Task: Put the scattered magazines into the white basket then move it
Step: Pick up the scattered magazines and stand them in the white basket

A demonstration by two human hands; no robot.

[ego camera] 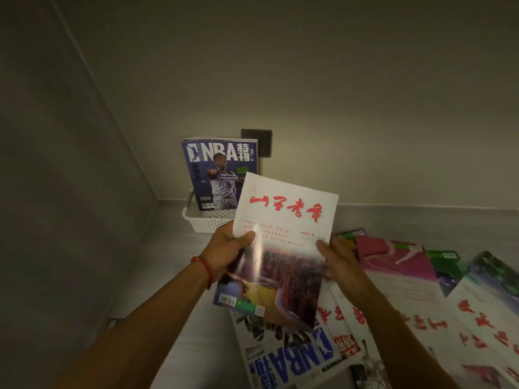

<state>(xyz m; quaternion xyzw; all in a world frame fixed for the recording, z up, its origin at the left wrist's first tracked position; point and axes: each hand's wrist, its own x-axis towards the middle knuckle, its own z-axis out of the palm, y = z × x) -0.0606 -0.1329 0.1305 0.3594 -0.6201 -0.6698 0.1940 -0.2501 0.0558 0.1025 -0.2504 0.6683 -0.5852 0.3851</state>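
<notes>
**Magazine held in both hands above the pile**

A white-covered magazine (pixel 283 237) with red brush lettering is held up off the floor, tilted slightly to the right, with both hands clenched on its side edges. The left hand (pixel 229 249) is closed on the left edge, thumb pressed on the cover; a red bracelet (pixel 202 266) is worn on that wrist. The right hand (pixel 341 265) is clasped on the right edge, thumb on the front.

The white basket (pixel 206 221) is seen behind the held magazine, set on the floor in the corner of the room, against the wall. A blue basketball magazine (pixel 217 171) is stood upright in it, cover facing out, with more pages visible behind it. A dark wall plate (pixel 259 141) is partly covered by it.

More magazines (pixel 421 299) are left spread over the floor on the right, overlapping one another; another basketball magazine (pixel 286 357) lies flat directly under the held one.
</notes>
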